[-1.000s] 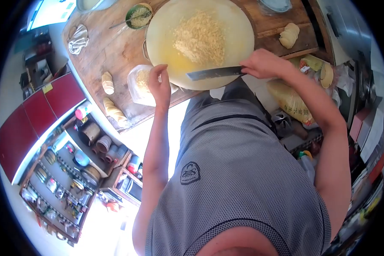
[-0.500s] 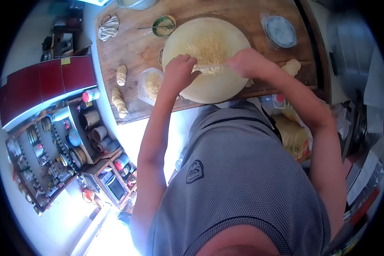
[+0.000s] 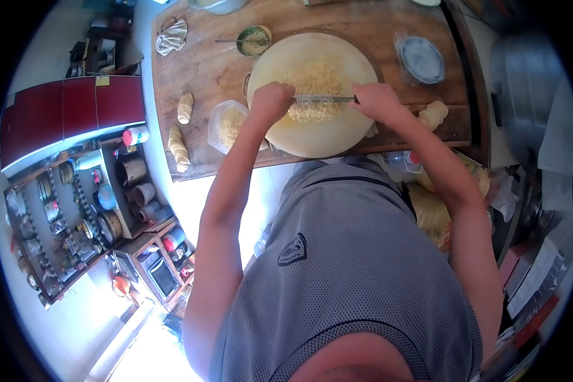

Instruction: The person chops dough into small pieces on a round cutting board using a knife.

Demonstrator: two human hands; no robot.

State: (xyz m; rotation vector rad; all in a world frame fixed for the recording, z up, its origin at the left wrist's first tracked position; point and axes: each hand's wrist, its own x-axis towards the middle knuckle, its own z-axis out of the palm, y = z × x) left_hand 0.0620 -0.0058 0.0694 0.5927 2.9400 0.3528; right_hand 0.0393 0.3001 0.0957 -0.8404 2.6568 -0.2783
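Note:
A knife [image 3: 325,98] lies crosswise over a round, pale chopping board [image 3: 318,143]. My right hand [image 3: 377,102] is closed round its dark handle at the right. At the blade's other end, my left hand [image 3: 272,103] is closed on the tip, with its fingers partly hidden. Finely chopped yellowish food [image 3: 315,113] lies under and along the blade on my side, and a looser heap of the same crumbs [image 3: 315,75] spreads beyond it. Next to the board on the left, a clear plastic bag [image 3: 218,127] holds more yellowish bits.
Behind the board is a green bowl [image 3: 254,41] with a spoon in it. A plastic-wrapped plate [image 3: 423,60] is at the right. Twisted dough pieces [image 3: 178,149] lie along the left, another dough piece [image 3: 433,114] at the right. A crumpled cloth [image 3: 171,37] sits at the far left.
My left hand has gone from loosely curled fingers to a closed grip on the blade's tip. The knife now lies level between both hands. The view has shifted slightly.

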